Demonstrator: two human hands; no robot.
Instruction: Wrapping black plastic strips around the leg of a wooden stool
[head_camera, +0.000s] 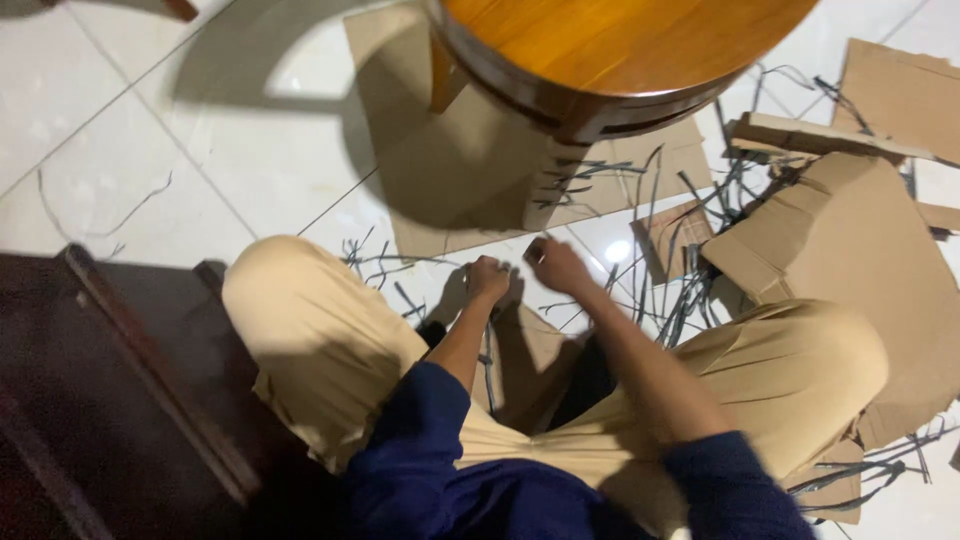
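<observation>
Pinching is seen at both hands: a thin dark strip (488, 345) is gripped in the closed left hand (487, 278), and a small dark piece (535, 250), too blurred to identify, is pinched in the right hand (560, 267). The strip's long axis runs from the left fist back toward the body, between the knees in beige trousers (320, 330). By judgement, the strip could be snapped or pulled from the grip if tugged hard. Beyond the hands, a flat brown cardboard sheet (450, 180) is spread under a round wooden stool (620, 45). Right of the hands, loose dark strips (690, 295) and torn cardboard pieces (860, 250) are scattered on the white tiled floor (130, 130).
</observation>
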